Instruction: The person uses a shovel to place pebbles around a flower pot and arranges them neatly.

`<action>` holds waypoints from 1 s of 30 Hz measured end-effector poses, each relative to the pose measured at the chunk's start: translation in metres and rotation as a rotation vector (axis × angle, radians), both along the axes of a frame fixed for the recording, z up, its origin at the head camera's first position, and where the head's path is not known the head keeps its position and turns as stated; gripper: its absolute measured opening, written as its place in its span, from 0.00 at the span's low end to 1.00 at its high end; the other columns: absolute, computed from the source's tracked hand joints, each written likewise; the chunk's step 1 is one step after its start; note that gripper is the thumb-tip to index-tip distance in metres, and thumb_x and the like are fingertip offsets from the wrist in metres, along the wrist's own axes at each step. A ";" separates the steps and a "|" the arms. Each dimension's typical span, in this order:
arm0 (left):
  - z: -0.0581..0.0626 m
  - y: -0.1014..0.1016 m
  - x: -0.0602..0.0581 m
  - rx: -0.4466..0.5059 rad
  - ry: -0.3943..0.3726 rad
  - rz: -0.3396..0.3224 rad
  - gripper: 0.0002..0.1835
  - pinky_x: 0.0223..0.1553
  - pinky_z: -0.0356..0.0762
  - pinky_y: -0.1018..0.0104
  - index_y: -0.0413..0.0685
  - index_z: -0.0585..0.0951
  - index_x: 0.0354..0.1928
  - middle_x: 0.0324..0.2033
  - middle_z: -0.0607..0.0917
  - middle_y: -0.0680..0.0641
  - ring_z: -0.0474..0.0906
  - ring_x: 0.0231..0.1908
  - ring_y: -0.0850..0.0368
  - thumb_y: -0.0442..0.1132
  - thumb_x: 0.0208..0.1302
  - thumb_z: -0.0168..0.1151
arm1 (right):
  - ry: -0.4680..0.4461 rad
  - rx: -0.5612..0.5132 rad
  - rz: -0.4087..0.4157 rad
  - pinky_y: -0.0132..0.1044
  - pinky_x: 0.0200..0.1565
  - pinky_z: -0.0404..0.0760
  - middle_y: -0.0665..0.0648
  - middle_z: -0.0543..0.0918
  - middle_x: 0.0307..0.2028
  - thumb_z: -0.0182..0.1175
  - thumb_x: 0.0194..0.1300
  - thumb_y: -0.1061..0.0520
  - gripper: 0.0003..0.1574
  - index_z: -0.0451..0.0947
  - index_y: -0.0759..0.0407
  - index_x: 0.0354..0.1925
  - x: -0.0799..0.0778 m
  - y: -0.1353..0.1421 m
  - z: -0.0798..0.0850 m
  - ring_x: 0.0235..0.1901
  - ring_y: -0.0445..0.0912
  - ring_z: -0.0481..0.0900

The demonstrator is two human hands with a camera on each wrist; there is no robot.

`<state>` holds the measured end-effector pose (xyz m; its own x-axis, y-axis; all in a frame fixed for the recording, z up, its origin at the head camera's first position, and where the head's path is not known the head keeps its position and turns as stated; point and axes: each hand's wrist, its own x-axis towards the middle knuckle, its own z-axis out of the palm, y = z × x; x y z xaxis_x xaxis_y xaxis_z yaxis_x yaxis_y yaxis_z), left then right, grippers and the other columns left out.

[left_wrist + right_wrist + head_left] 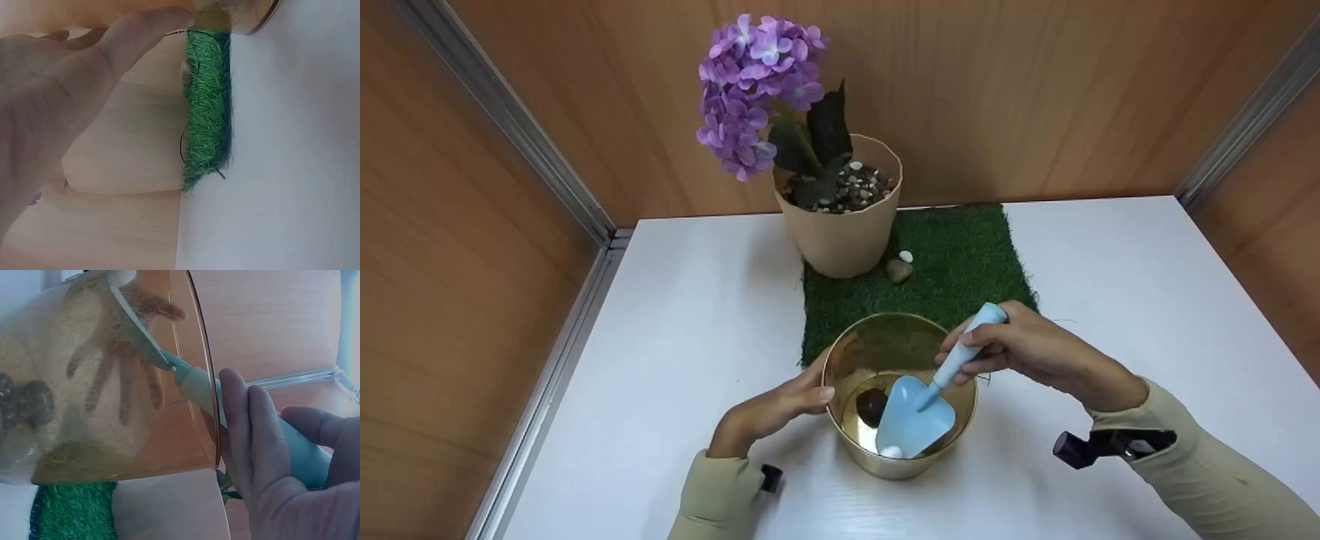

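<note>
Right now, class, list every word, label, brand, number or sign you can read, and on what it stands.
There are none: no readable text shows on the blue trowel, the gold see-through container or the plant pot.
Any mark on the black device on the right wrist is too small to read.

Light-blue trowel (913, 420), gold-tinted pot (889, 468) — purple flowers (757, 82), green turf (960, 251), wood-grained panels (1020, 97).

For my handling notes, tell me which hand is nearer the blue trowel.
Right. The right hand grips the blue trowel by its handle; the left hand touches the golden bowl from outside, apart from the trowel.
</note>
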<state>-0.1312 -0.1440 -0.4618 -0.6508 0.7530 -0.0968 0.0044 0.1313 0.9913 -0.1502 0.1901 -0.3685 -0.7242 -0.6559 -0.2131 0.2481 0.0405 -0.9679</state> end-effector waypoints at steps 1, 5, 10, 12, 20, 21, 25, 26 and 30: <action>0.000 0.000 0.000 0.005 0.000 0.001 0.39 0.57 0.60 0.45 0.73 0.37 0.71 0.71 0.38 0.56 0.44 0.68 0.49 0.60 0.65 0.44 | -0.001 -0.001 -0.003 0.46 0.44 0.77 0.73 0.78 0.45 0.52 0.66 0.62 0.19 0.74 0.79 0.47 0.000 0.001 0.000 0.39 0.57 0.82; -0.002 0.000 0.000 0.022 -0.001 0.008 0.39 0.57 0.59 0.43 0.72 0.38 0.71 0.71 0.39 0.56 0.45 0.68 0.49 0.59 0.65 0.45 | -0.016 -0.007 -0.024 0.47 0.45 0.76 0.72 0.79 0.45 0.52 0.67 0.61 0.19 0.74 0.78 0.47 -0.002 0.004 -0.002 0.40 0.59 0.81; -0.002 0.000 0.001 0.020 -0.007 0.013 0.38 0.57 0.59 0.42 0.74 0.39 0.71 0.71 0.39 0.57 0.45 0.68 0.49 0.59 0.65 0.45 | -0.043 -0.040 -0.034 0.46 0.45 0.76 0.74 0.77 0.47 0.51 0.68 0.60 0.21 0.72 0.79 0.49 -0.004 0.010 -0.002 0.41 0.58 0.81; -0.001 0.000 0.002 0.009 -0.008 0.016 0.38 0.57 0.60 0.44 0.75 0.38 0.71 0.71 0.39 0.57 0.45 0.68 0.49 0.60 0.64 0.46 | -0.041 -0.052 -0.034 0.44 0.44 0.77 0.75 0.76 0.48 0.51 0.68 0.60 0.21 0.72 0.80 0.49 -0.005 0.012 -0.002 0.40 0.58 0.82; -0.001 0.000 0.001 0.004 -0.003 0.020 0.38 0.56 0.62 0.45 0.74 0.38 0.71 0.71 0.40 0.56 0.47 0.68 0.47 0.59 0.65 0.45 | -0.005 -0.020 -0.055 0.43 0.44 0.77 0.74 0.77 0.47 0.52 0.68 0.60 0.20 0.73 0.79 0.48 -0.005 0.013 -0.001 0.39 0.57 0.82; -0.001 0.000 0.002 0.005 -0.003 0.022 0.38 0.56 0.62 0.45 0.74 0.39 0.71 0.71 0.41 0.56 0.47 0.68 0.47 0.58 0.65 0.45 | 0.012 -0.004 -0.061 0.44 0.43 0.77 0.74 0.78 0.46 0.52 0.67 0.60 0.21 0.73 0.79 0.48 -0.004 0.012 0.000 0.39 0.57 0.82; 0.001 0.000 0.002 0.013 -0.008 0.008 0.37 0.57 0.61 0.45 0.74 0.38 0.71 0.71 0.40 0.56 0.47 0.68 0.47 0.58 0.66 0.44 | 0.090 0.085 -0.097 0.45 0.43 0.78 0.73 0.79 0.45 0.55 0.66 0.60 0.20 0.74 0.78 0.47 0.001 0.005 0.004 0.37 0.56 0.83; 0.001 0.000 0.002 0.015 -0.007 0.001 0.38 0.57 0.61 0.45 0.74 0.38 0.71 0.71 0.40 0.56 0.47 0.68 0.47 0.57 0.66 0.44 | 0.121 0.114 -0.105 0.44 0.42 0.78 0.72 0.80 0.44 0.56 0.65 0.59 0.19 0.75 0.77 0.46 0.002 0.004 0.004 0.37 0.56 0.83; 0.000 0.000 0.002 0.027 -0.013 -0.013 0.38 0.58 0.60 0.46 0.73 0.37 0.71 0.71 0.39 0.56 0.46 0.68 0.48 0.57 0.66 0.44 | 0.297 0.232 -0.105 0.43 0.38 0.80 0.64 0.83 0.39 0.58 0.64 0.58 0.15 0.80 0.69 0.43 0.007 -0.004 0.007 0.35 0.54 0.83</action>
